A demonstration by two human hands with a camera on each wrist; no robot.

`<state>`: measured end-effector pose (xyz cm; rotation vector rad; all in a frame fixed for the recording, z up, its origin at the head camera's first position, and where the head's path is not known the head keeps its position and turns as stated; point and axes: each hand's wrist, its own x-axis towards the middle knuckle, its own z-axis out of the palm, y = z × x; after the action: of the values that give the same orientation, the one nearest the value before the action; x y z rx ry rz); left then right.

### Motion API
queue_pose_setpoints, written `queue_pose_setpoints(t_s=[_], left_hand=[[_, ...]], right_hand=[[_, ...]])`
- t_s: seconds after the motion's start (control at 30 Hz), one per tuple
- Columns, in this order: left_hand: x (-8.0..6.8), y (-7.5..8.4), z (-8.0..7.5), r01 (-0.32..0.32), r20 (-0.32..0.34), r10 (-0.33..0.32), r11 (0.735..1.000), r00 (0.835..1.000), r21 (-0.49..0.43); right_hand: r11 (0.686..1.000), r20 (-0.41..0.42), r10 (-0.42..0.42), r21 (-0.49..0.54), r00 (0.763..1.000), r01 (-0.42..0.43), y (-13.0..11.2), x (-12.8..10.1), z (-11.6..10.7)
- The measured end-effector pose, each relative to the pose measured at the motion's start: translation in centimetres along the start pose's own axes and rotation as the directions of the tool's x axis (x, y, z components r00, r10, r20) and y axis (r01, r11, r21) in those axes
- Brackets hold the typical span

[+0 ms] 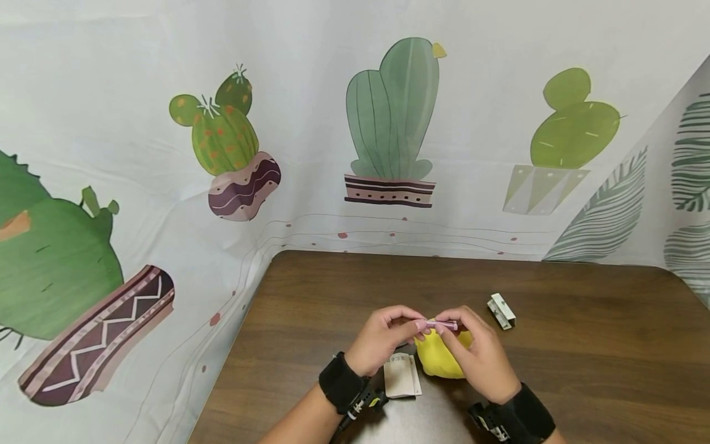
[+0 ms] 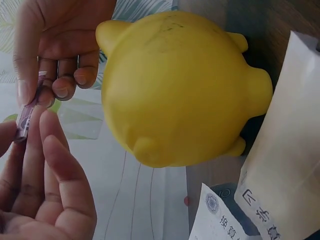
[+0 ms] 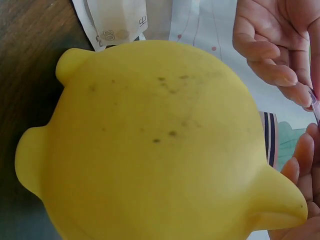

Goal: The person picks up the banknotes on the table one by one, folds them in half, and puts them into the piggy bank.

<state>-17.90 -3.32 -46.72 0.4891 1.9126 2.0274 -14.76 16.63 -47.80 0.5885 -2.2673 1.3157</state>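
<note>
Both hands meet just above and beyond a yellow piggy bank [image 1: 440, 359], pinching a narrow folded pink-purple note [image 1: 444, 325] between them. My left hand [image 1: 381, 338] holds the note's left end with thumb and fingers. At its other end, my right hand [image 1: 478, 353] pinches with the thumb against the fingers. In the left wrist view the note [image 2: 25, 117] looks like a slim printed strip. The round piggy bank [image 3: 150, 130] stands on the table below the hands, touched by neither as far as I see; small dark smudges mark it.
Left of the piggy bank lies a small stack of pale printed notes [image 1: 400, 377], with a dark object [image 2: 231, 200] partly under it. A white folded piece [image 1: 501, 311] lies to the right on the brown wooden table [image 1: 599, 345]. Behind hangs a cactus-printed cloth [image 1: 477, 80].
</note>
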Motion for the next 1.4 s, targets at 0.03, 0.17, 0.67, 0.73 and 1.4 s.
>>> queue_pose_setpoints(t_s=[0.03, 0.17, 0.67, 0.73, 1.4], left_hand=[[0.0, 0.0, 0.0, -0.008, -0.004, 0.008, 1.000, 1.000, 0.005], [0.0, -0.1, 0.1, -0.032, -0.013, 0.032, 0.999, 0.999, 0.014], [0.0, -0.9, 0.4, -0.069, -0.059, 0.095, 0.937, 0.994, 0.344], [0.1, -1.0, 0.4, -0.060, -0.059, 0.087, 0.930, 0.994, 0.362], [0.1, -2.0, 1.0, -0.034, 0.042, 0.018, 0.901, 0.999, 0.432]], right_hand=[[1.000, 0.001, 0.009, 0.003, 1.000, -0.009, 0.0, 0.0, 0.0], [0.999, 0.019, 0.037, 0.002, 0.999, -0.037, -0.1, 0.0, -0.2], [0.988, -0.007, 0.109, -0.109, 0.994, -0.109, 0.4, 0.4, -0.9], [0.984, -0.001, 0.131, -0.119, 0.991, -0.130, 0.5, 0.4, -1.0], [0.970, 0.086, 0.144, -0.207, 0.986, -0.124, 1.0, 0.5, -1.8]])
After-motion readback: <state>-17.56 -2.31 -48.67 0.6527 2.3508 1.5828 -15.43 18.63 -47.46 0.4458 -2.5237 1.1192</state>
